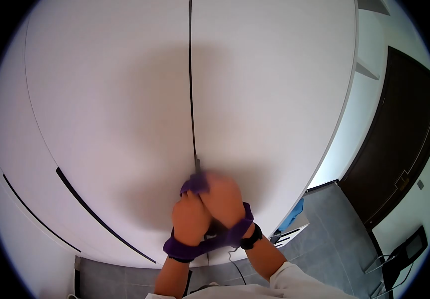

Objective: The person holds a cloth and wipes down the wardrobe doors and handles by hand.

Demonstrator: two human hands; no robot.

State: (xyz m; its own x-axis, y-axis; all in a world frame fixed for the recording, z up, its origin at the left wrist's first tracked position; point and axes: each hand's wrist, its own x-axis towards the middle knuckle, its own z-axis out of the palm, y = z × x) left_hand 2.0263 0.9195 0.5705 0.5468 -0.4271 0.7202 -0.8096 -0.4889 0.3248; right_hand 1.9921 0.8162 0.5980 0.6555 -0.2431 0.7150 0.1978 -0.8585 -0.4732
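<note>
My left hand point(190, 219) is closed round a purple cloth point(194, 184) at the middle gap between two white cabinet doors point(275, 89). Beside it and touching it, my right hand point(225, 197) is closed too, blurred by motion, against the same cloth. The cloth's lower part hangs across both wrists in a loop. Just above the hands a grey strip point(198, 164) shows in the dark gap. Most fingertips are hidden.
At the right are a dark brown door point(399, 119) and a black chair point(404, 259). A blue item point(291, 214) lies on a small white drawer unit point(294, 230). A thin cable point(237, 266) hangs below my hands, over the grey tiled floor point(324, 239).
</note>
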